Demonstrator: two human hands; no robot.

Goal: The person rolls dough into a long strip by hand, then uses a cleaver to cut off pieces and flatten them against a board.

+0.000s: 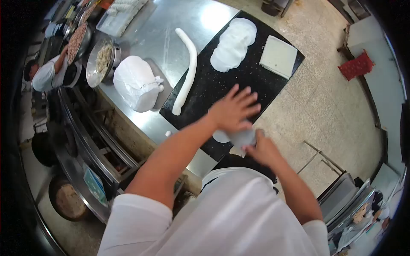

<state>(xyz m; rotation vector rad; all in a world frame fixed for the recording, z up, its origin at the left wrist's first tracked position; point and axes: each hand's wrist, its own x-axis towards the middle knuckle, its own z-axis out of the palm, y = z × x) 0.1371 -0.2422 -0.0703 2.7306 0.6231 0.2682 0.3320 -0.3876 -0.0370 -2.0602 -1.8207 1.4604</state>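
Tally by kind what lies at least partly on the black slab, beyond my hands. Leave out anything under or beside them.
Dough rope: 1
Pile of overlapping white rounds: 1
Square stack of white sheets: 1
Total: 3

Plain wht. T-shirt w/ loose short slvs., lightly creased fabric.

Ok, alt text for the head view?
A left hand spreads over a black board beside a right hand holding a blurred gray object. Beyond lie a dough rope, overlapping dough rounds and a white square slab; a co-worker is at far left.
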